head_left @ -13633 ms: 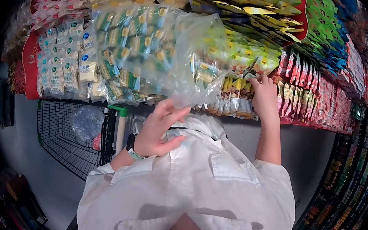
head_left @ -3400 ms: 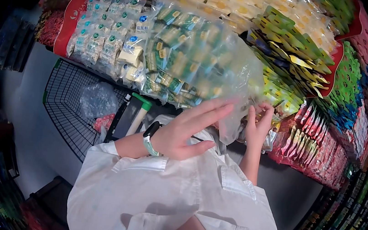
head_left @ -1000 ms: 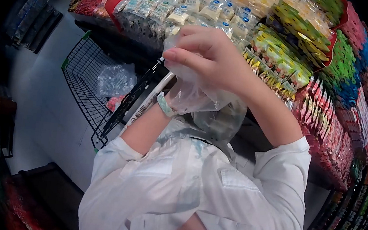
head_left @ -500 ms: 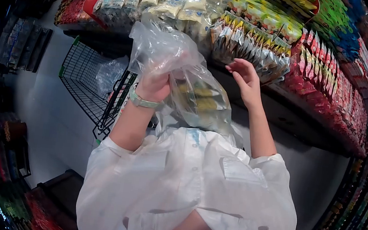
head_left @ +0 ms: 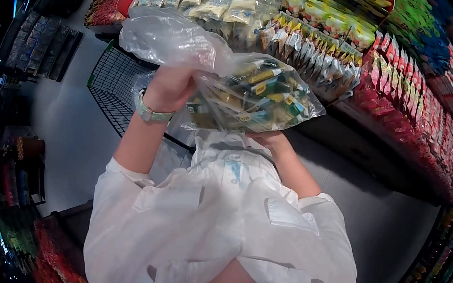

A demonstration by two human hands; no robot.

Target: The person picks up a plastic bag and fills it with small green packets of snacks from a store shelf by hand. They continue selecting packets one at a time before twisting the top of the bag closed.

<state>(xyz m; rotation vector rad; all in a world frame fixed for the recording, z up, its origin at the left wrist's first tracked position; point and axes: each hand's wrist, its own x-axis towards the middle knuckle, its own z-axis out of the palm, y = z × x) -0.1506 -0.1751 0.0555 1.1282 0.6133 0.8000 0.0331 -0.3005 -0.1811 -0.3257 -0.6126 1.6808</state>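
Note:
A clear plastic bag (head_left: 265, 98) full of small green, yellow and white packets lies tilted in front of my chest. My left hand (head_left: 171, 86), with a pale watch on the wrist, is closed around the gathered neck of the bag. Its loose, crumpled top (head_left: 163, 35) spreads out above that hand toward the left. Under the bag's lower right side, my right hand (head_left: 269, 139) supports the filled part from below. Most of the right fingers are hidden behind the bag.
A dark wire shopping cart (head_left: 112, 85) stands to the left, partly behind my left arm. Ahead are shelves with white packets (head_left: 242, 2), hanging pouches (head_left: 311, 53) and red packages (head_left: 409, 130). Grey floor (head_left: 70, 145) shows at the left.
My right hand, free beside the bag before, has moved under it. The filled part has swung up and right, showing its packets. My left hand has shifted left, still gripping the neck.

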